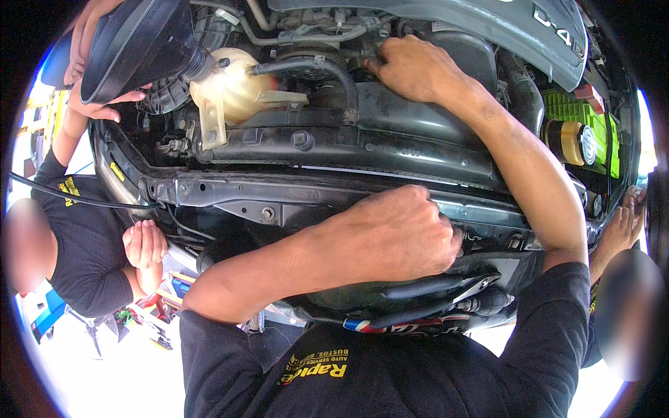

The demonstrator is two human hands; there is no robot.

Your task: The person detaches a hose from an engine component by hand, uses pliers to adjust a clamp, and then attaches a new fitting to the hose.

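Leftmost, a co-worker's hands tilt a black funnel [139,42] by the pale reservoir [233,87]. The left hand [397,233] braces, fisted, on the front crossmember [230,191]. The right hand [418,66] probes beside the black hose [313,66], its grip hidden. It looks like feeling out a fitting, and next it needs a surer hold

The scene is an open engine bay [362,139] in strong daylight, filling most of the view. A pale plastic coolant tank [230,87] sits at the upper left of the bay, beside a black funnel [139,42]. A grey engine cover [488,28] lies along the top, and a green battery [585,118] with a gold-coloured filter [568,139] stands at the right. A dark metal crossbar [279,195] spans the front. Below and to the left, the ground [104,376] is washed out white by the sun, with some coloured tools [150,313] lying on it.
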